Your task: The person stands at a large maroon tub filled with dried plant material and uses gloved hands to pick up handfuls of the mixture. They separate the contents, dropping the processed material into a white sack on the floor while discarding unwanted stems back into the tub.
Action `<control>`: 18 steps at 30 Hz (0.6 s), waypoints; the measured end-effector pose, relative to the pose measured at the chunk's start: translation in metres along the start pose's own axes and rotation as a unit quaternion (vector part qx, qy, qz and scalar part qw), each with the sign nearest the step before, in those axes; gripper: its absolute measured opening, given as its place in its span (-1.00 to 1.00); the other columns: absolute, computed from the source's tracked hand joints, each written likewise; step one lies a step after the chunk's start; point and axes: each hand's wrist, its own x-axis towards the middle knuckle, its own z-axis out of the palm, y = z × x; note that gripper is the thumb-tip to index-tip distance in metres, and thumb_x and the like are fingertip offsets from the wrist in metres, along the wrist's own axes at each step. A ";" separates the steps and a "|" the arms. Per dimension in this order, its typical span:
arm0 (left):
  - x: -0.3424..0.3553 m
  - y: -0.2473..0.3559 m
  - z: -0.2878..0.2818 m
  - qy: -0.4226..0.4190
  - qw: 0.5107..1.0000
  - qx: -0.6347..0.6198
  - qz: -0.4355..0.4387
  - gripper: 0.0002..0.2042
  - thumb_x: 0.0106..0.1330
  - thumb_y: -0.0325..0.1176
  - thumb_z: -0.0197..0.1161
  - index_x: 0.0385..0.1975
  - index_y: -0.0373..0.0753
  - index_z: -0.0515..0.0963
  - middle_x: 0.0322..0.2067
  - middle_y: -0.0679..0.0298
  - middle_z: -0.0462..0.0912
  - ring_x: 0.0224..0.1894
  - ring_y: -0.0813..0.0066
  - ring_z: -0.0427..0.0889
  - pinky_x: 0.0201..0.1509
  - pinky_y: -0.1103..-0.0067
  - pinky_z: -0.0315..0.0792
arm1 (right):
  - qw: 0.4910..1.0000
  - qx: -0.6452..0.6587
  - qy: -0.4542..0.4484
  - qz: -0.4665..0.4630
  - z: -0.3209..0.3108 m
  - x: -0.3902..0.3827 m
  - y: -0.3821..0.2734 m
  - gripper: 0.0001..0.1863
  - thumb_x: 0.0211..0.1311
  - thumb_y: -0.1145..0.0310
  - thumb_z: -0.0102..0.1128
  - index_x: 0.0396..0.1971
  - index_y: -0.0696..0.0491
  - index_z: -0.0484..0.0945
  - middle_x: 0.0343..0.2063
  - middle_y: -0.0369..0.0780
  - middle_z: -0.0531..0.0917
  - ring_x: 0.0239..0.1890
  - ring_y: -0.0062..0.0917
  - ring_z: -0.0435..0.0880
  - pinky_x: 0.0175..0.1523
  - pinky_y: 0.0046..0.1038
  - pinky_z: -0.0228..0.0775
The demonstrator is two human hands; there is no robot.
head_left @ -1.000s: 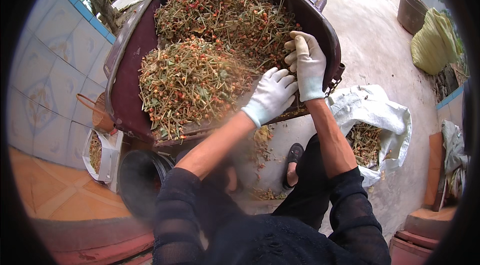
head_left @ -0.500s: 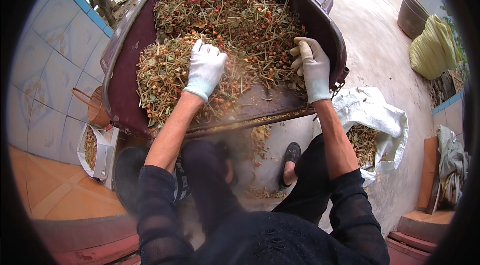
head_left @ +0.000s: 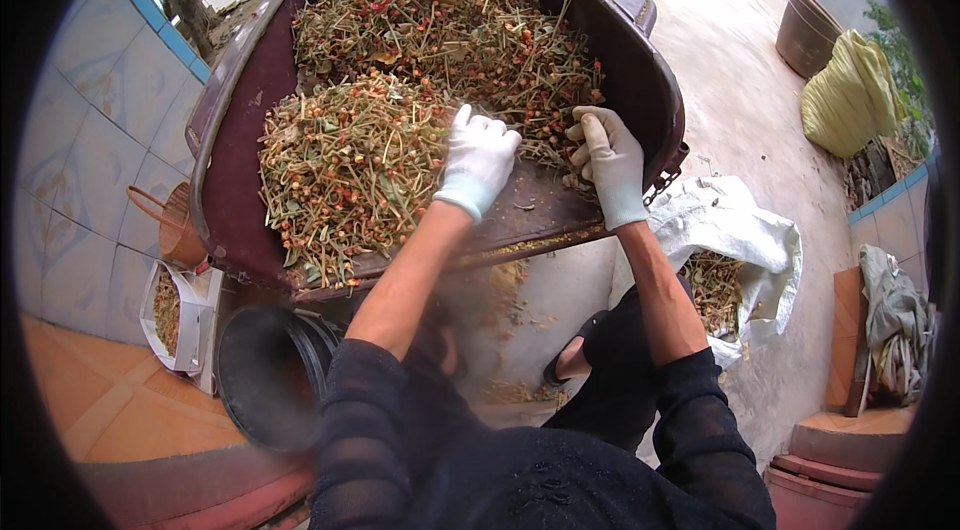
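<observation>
Stalks, leaves and orange-red berries or small pods form a dried plant heap (head_left: 350, 155) in a dark maroon cart bed (head_left: 232, 200). My left hand (head_left: 480, 162), in a white knit glove, is over the bed at the right side of the nearer mound, its fingers curled down and their tips partly hidden. My right hand (head_left: 612, 162), also gloved, is by the bed's right wall with fingers bent inward at the edge of the plant pieces. Whatever either hand grips is too small or hidden to make out. Fine yellowish crumbs lie along the bed's front lip.
A white woven sack (head_left: 765, 265) holding plant pieces stands at right. At left are a black bucket (head_left: 265, 380), a white bag (head_left: 200, 320) and a brown basket (head_left: 180, 230). Further right are a yellow-green sack (head_left: 850, 95) and a brown tub (head_left: 808, 32). A chain (head_left: 660, 188) hangs at the cart's corner.
My left hand has moved right, off the nearer mound and closer to my right hand. My right hand stays by the right wall. More of the black bucket shows as the view shifts.
</observation>
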 end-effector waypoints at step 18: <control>-0.017 -0.014 -0.057 0.063 0.939 -0.265 -0.210 -0.77 0.13 -0.55 0.12 -0.25 -0.24 0.67 -0.22 0.16 0.70 -0.10 0.25 0.64 0.09 0.44 0.46 | 0.852 -0.472 -0.070 -0.213 -0.018 0.014 0.051 -0.84 0.11 0.47 0.17 -0.29 -0.01 0.64 -0.32 -0.15 0.59 -0.29 -0.21 0.64 -0.17 -0.32 0.46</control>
